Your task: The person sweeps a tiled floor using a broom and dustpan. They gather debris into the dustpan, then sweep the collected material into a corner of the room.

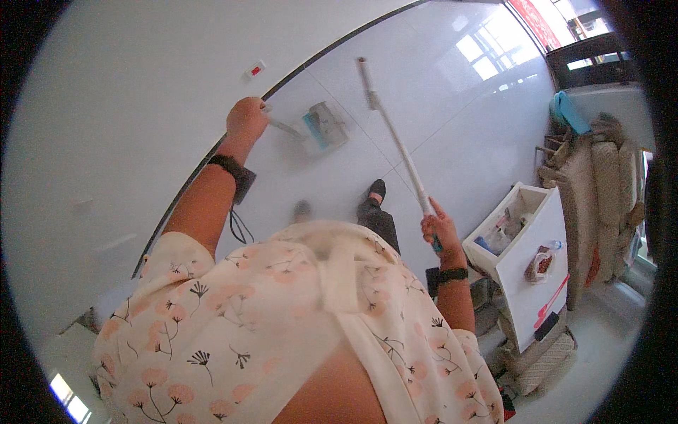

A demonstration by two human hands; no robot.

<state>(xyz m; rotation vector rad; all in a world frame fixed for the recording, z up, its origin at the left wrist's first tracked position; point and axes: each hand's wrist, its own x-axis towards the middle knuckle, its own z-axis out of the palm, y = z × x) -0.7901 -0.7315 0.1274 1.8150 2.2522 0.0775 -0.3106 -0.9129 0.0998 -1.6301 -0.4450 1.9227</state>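
My left hand is closed around the handle of a long-handled dustpan, whose grey and blue pan hangs over or rests on the floor ahead of my feet; blur hides which. In my right hand is the green grip of a white pole, probably a broom or mop. The pole slants up and away to a narrow head, blurred and seen edge-on. Both wrists wear dark bands with a box-like device.
To the right, a white table with an open drawer holds a bag and a pink fly swatter. Behind it stands a patterned sofa. A wall with a socket runs along the left. My feet are on the tiled floor.
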